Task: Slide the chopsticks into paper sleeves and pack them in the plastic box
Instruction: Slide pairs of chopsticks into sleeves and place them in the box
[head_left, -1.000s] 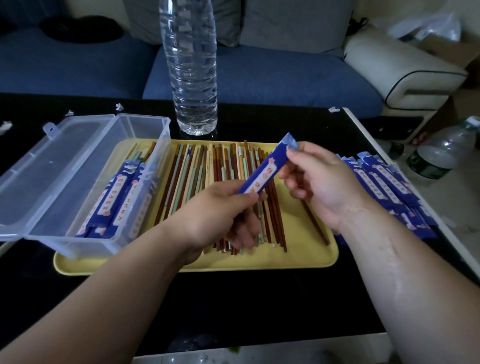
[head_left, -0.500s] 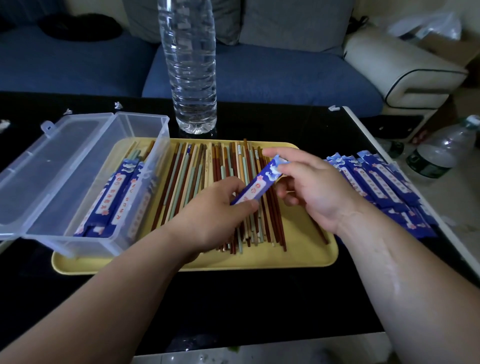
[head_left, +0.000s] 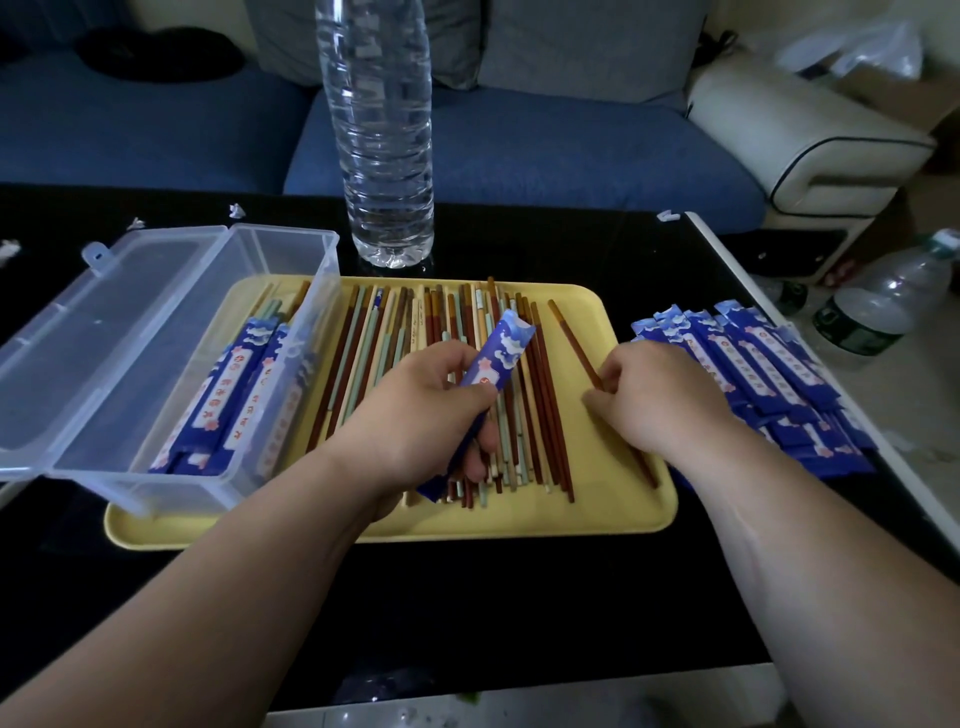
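We've got the black table (head_left: 467, 623) under everything, with the blue sofa (head_left: 519, 150) beyond both hands. The yellow tray (head_left: 613, 514) sits below the hands. The clear plastic box (head_left: 104, 447) is out past the left hand (head_left: 415, 415); its lid is open and hinged away, and its near corner rests on the tray. The water bottle (head_left: 382, 130) stands upright on the far side of the left hand, just off the tray.

A stack of blue sleeves (head_left: 769, 379) lies on the table on the outer side of the right hand (head_left: 660, 395), touching its knuckles (we can't tell if any are filled). The packed sleeves (head_left: 234, 384) lie lengthwise in the box.

The loose chopsticks (head_left: 384, 332), brown, green and cream, lie in a row on the tray, under and ahead of the left hand.

The left hand grips one sleeve (head_left: 498, 353), thumb and fingers curled round its lower half. The sleeve is tilted, with its open end up and pointing away toward the right hand, and it's held just above the row.

The right hand's fingers are curled, pinching a brown chopstick (head_left: 569, 332) that lies apart from the row. Its far end sticks out ahead of the fingertips and the rest runs under the palm.
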